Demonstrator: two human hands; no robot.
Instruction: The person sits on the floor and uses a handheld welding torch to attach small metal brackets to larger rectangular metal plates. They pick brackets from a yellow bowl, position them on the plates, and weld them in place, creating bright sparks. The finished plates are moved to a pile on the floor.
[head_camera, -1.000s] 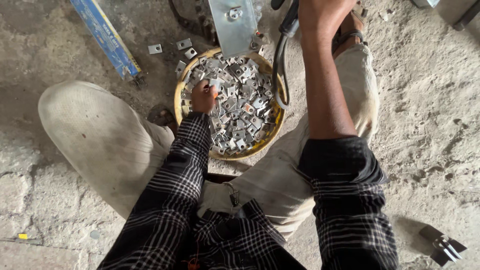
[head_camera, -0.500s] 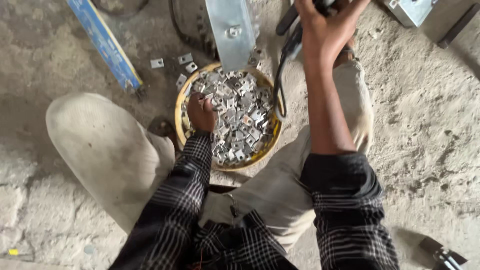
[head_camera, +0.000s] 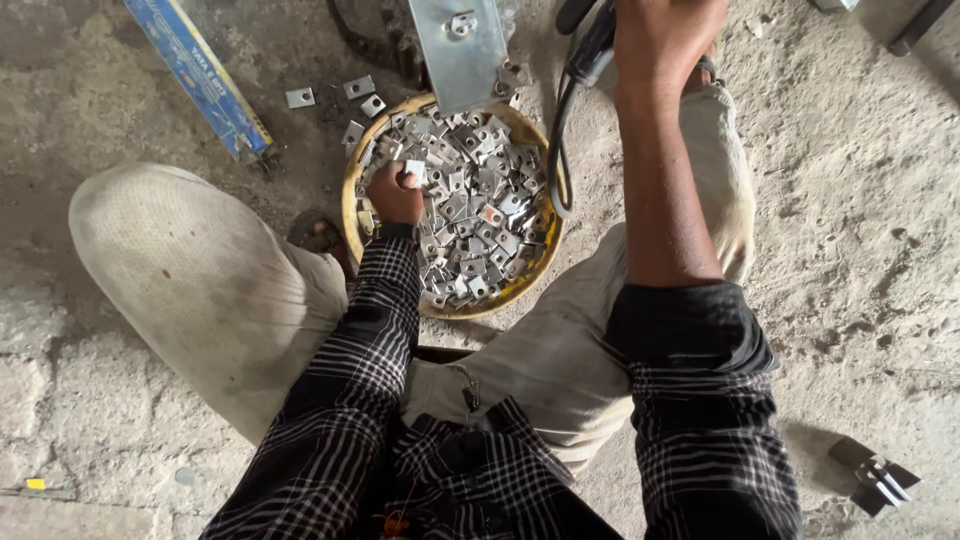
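Concrete floor (head_camera: 850, 250) spreads grey and gritty under a person squatting with knees wide in pale trousers (head_camera: 200, 290) and a checked shirt (head_camera: 360, 400). Between the knees sits a round yellow-rimmed pan (head_camera: 352, 215), heaped with small square metal clips (head_camera: 480, 215). Above the pan's far rim a flat metal plate (head_camera: 462, 50) stands over the clips, and a blue strip (head_camera: 200, 80) lies on the floor well to the left of it. A few loose clips (head_camera: 330, 95) lie on the floor just beyond the pan.

Left hand (head_camera: 395, 195) is down inside the pan at its left edge, fingers (head_camera: 405, 178) curled narrow around one clip (head_camera: 416, 170), the pile touching the knuckles on the right. Right hand (head_camera: 665, 35) is raised past the pan's right rim, fingers wrapped tight on a dark tool handle (head_camera: 590, 45), whose black cable (head_camera: 555, 150) loops down over the pan's right edge.
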